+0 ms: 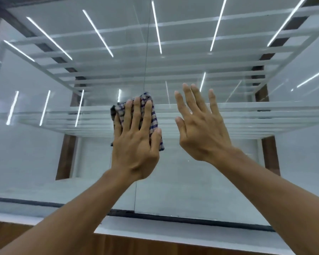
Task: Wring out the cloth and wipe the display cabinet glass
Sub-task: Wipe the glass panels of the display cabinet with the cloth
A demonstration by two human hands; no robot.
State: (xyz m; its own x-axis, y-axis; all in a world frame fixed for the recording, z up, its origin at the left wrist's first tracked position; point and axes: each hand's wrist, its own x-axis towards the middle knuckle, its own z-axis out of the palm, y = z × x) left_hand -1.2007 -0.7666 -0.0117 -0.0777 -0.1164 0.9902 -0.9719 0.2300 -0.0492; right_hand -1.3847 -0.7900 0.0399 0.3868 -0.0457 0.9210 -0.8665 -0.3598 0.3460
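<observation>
Two bare forearms rise from the bottom of the frame toward a display cabinet glass [191,181] that fills nearly the whole view; the left hand [136,142], just left of centre, lies flat with its fingers spread and presses a folded cloth [154,118] against the pane; the cloth is checked in blue and beige, and its edges show above the fingertips, at the left of the hand and beside the thumb; the right hand [201,129], just right of centre, is open with fingers spread and holds nothing, its palm facing the glass, though whether it touches the pane cannot be told; the two hands are near each other but apart; a thin vertical seam [146,52] between panes runs down from the top centre to behind the cloth; white shelf slats [191,67] and bright light strips [98,33] show in the glass across the upper half; dark wooden posts [65,157] stand at left and right; a dark strip [173,219] edges the bottom of the glass.
</observation>
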